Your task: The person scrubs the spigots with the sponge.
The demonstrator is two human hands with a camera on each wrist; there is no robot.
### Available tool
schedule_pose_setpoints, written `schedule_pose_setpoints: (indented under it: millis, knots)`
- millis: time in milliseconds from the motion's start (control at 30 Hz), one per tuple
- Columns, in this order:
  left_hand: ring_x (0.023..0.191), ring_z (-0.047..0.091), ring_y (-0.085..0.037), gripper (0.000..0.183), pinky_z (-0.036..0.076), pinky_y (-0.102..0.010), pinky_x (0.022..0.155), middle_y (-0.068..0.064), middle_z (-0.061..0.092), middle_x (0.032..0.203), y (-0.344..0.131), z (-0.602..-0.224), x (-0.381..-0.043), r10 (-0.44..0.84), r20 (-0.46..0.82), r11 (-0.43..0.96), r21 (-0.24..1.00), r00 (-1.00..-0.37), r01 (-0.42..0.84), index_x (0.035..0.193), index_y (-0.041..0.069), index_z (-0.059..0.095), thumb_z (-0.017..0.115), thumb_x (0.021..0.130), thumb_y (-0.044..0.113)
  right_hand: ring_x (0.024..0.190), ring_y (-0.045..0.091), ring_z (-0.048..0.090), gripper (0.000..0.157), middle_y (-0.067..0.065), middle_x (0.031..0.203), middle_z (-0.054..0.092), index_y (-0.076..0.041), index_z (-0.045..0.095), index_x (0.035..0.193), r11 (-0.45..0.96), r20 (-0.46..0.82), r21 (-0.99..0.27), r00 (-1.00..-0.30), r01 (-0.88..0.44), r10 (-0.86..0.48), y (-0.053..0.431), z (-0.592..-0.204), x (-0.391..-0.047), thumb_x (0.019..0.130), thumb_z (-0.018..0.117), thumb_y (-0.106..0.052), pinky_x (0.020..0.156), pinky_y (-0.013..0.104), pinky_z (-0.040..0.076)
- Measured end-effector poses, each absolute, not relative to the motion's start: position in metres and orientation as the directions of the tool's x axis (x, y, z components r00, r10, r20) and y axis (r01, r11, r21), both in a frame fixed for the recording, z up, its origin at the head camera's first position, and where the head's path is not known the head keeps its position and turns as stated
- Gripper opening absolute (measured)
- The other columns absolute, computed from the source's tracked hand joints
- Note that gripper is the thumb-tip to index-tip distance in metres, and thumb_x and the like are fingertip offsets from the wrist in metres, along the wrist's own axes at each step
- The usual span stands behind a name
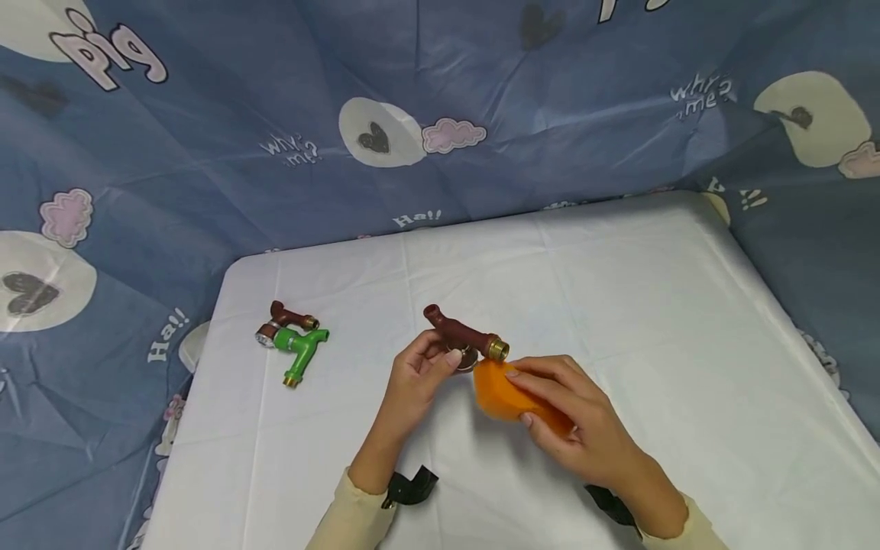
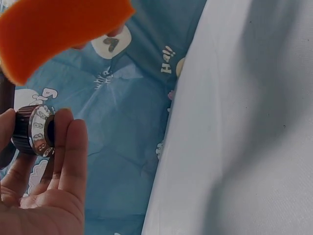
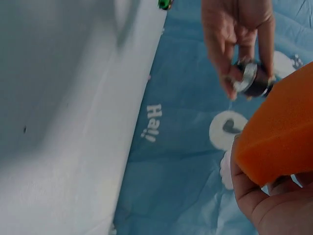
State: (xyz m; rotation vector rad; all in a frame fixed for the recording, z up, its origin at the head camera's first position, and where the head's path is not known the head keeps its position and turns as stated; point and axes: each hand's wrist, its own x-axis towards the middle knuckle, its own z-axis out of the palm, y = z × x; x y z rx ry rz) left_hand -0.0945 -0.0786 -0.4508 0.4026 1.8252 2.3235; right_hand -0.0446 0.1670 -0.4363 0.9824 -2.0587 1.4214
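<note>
One brown tap [image 1: 467, 334], mid-frame, probably stiff, weighty — left hand [image 1: 415, 380] pinching its ribbed end [image 2: 22, 128], a sound hold; right hand [image 1: 587, 416] gripping a likely soft, light orange sponge [image 1: 498, 393].

Backdrop: blue printed fabric [image 1: 550, 164] hung creased behind the table and along both sides | Prints: pale discs [image 1: 406, 126] with dark hearts, pink clouds [image 1: 454, 136], "pig" lettering [image 1: 103, 50] | Furniture: round-cornered table under a fold-lined white cloth [image 1: 619, 305] | Light: soft grey shadows [image 2: 259, 88] crossed the cloth; the backdrop's right side looked darker
</note>
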Motion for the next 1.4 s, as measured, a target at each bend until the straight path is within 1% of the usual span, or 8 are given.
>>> schedule_pose_setpoints:
  millis: [200, 400, 633, 833, 1000, 1100, 1300, 1400]
  knots:
    - [0.1, 0.073, -0.017, 0.027, 0.06, -0.034, 0.092, -0.01, 0.072, 0.111, -0.077, -0.452, -0.094, 0.25, 0.103, -0.23, 0.972, -0.963, 0.045, 0.126, -0.008, 0.06, 0.066, 0.101, 0.002, 0.113, 0.033, 0.059, 0.034, 0.019, 0.127, 0.066, -0.002, 0.072, 0.127, 0.236, 0.752, -0.524, -0.575, -0.818, -0.323, 0.154, -0.421, -0.036, 0.105, 0.063, -0.026, 0.108, 0.025, 0.043]
    - [0.092, 0.068, -0.013, 0.03, 0.059, -0.025, 0.086, -0.007, 0.07, 0.108, -0.075, -0.452, -0.093, 0.213, 0.075, -0.174, 0.984, -0.974, 0.038, 0.128, -0.009, 0.059, 0.066, 0.1, 0.0, 0.107, 0.04, 0.058, 0.028, 0.02, 0.123, 0.067, -0.006, 0.076, 0.121, 0.444, 0.833, -0.34, -0.485, -0.829, -0.267, 0.145, -0.406, -0.037, 0.107, 0.061, -0.025, 0.107, 0.032, 0.043]
    - [0.092, 0.069, -0.014, 0.029, 0.058, -0.022, 0.083, -0.008, 0.069, 0.111, -0.074, -0.454, -0.092, 0.192, 0.07, -0.187, 0.982, -0.979, 0.033, 0.125, -0.011, 0.057, 0.065, 0.097, -0.007, 0.098, 0.039, 0.059, 0.028, 0.019, 0.12, 0.067, -0.01, 0.077, 0.119, 0.609, 0.826, -0.295, -0.517, -0.736, -0.225, 0.135, -0.416, -0.038, 0.108, 0.058, -0.027, 0.086, 0.047, 0.045]
    - [0.095, 0.071, -0.017, 0.03, 0.059, -0.025, 0.085, -0.009, 0.069, 0.113, -0.072, -0.453, -0.093, 0.17, 0.074, -0.206, 0.978, -0.983, 0.038, 0.125, -0.005, 0.06, 0.069, 0.096, -0.005, 0.101, 0.039, 0.058, 0.032, 0.019, 0.121, 0.066, -0.008, 0.076, 0.119, 0.626, 0.792, -0.342, -0.574, -0.701, -0.209, 0.132, -0.428, -0.035, 0.107, 0.058, -0.03, 0.087, 0.047, 0.044]
    - [0.101, 0.074, -0.021, 0.03, 0.06, -0.035, 0.091, -0.011, 0.069, 0.117, -0.072, -0.453, -0.095, 0.164, 0.08, -0.243, 0.969, -0.983, 0.038, 0.125, 0.001, 0.062, 0.071, 0.096, -0.002, 0.101, 0.037, 0.058, 0.034, 0.018, 0.121, 0.065, -0.007, 0.075, 0.119, 0.635, 0.767, -0.372, -0.61, -0.677, -0.2, 0.134, -0.434, -0.033, 0.107, 0.056, -0.033, 0.086, 0.046, 0.043]
    - [0.1, 0.074, -0.021, 0.03, 0.061, -0.037, 0.091, -0.012, 0.069, 0.116, -0.072, -0.454, -0.096, 0.157, 0.078, -0.255, 0.966, -0.985, 0.036, 0.124, 0.003, 0.063, 0.071, 0.096, -0.004, 0.102, 0.037, 0.058, 0.034, 0.018, 0.12, 0.065, -0.007, 0.074, 0.119, 0.628, 0.776, -0.372, -0.6, -0.683, -0.193, 0.133, -0.435, -0.032, 0.108, 0.056, -0.033, 0.085, 0.046, 0.042]
    - [0.096, 0.074, -0.018, 0.035, 0.06, -0.028, 0.088, -0.01, 0.069, 0.117, -0.072, -0.455, -0.096, 0.155, 0.071, -0.237, 0.971, -0.985, 0.033, 0.128, -0.003, 0.06, 0.07, 0.095, -0.007, 0.101, 0.041, 0.056, 0.031, 0.021, 0.116, 0.065, -0.002, 0.073, 0.118, 0.623, 0.837, -0.325, -0.523, -0.712, -0.16, 0.126, -0.43, -0.036, 0.106, 0.058, -0.027, 0.083, 0.047, 0.039]
    - [0.095, 0.072, -0.017, 0.037, 0.059, -0.026, 0.087, -0.008, 0.068, 0.117, -0.071, -0.455, -0.096, 0.164, 0.065, -0.231, 0.973, -0.984, 0.026, 0.13, -0.008, 0.057, 0.069, 0.095, -0.008, 0.101, 0.042, 0.055, 0.031, 0.022, 0.117, 0.065, -0.001, 0.072, 0.119, 0.629, 0.847, -0.316, -0.51, -0.71, -0.149, 0.124, -0.427, -0.04, 0.105, 0.058, -0.025, 0.083, 0.048, 0.039]
